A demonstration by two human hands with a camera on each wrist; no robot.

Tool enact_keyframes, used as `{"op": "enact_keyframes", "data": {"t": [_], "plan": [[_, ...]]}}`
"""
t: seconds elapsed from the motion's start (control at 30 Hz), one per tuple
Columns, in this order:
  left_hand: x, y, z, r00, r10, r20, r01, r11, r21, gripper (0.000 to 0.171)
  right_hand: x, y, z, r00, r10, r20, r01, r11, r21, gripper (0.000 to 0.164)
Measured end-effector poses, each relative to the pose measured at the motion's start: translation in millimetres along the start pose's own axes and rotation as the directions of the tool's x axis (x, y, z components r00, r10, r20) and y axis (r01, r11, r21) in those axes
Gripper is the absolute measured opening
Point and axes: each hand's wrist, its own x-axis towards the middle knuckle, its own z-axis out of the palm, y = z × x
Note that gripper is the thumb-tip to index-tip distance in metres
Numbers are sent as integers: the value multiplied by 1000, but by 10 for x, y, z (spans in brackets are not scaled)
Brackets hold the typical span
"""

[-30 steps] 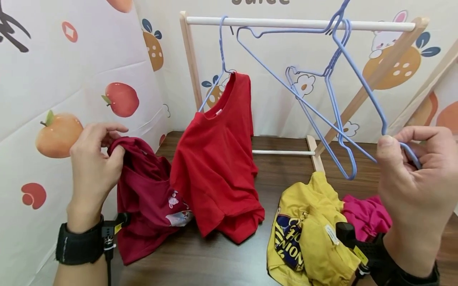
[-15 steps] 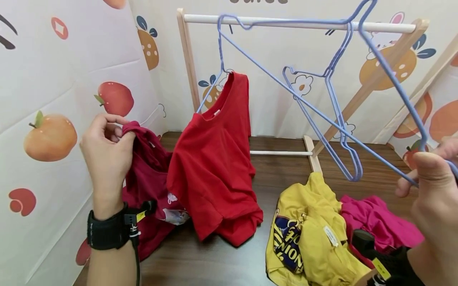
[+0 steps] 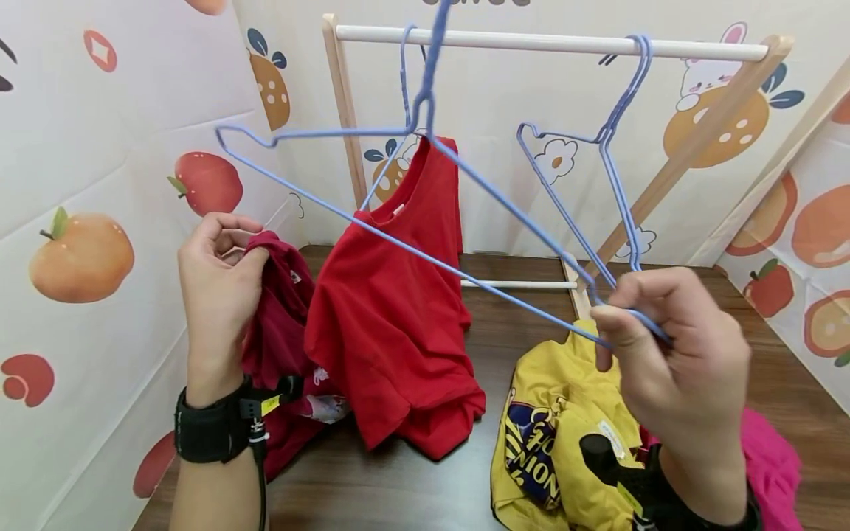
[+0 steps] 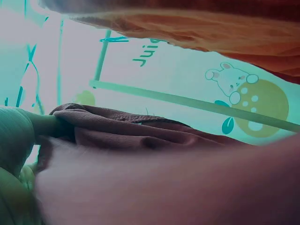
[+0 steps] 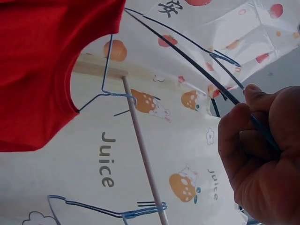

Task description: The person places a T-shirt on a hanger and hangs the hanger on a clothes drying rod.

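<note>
Swung toward nine o'clock, the blue wire hanger (image 3: pixel 339 133) now crosses before the red T-shirt (image 3: pixel 398 332). Below lies a dark wood-grain table (image 3: pixel 372 487); behind, a fruit-printed backdrop (image 3: pixel 159 169). At twelve stands a wooden clothes rack with a white rail (image 3: pixel 505 40), and at five a yellow printed shirt (image 3: pixel 584 428). From the right edge, the right hand (image 3: pixel 684 369) has come inward; its thumb and curled fingers pinch the hanger's corner, the rest extending toward ten o'clock. The left hand (image 3: pixel 222 287) pinches the maroon shirt (image 3: pixel 285 317) at its edge, cloth hanging at five o'clock from the fingertips.
</note>
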Motion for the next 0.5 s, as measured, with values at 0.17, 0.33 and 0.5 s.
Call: {"op": "enact_keyframes", "data": {"t": [0.17, 0.33, 0.5], "plan": [[37, -22, -34, 998, -57, -36, 55, 997, -59, 14, -24, 24, -15, 991, 41, 131, -10, 975, -222, 23], [55, -25, -94, 992, -89, -87, 78, 989, -126, 13, -4, -33, -198, 988, 47, 149, -8, 967, -255, 26], [66, -24, -139, 990, -79, -120, 59, 984, -167, 12, -7, -155, -496, 975, 87, 206, -18, 948, -319, 28]]}}
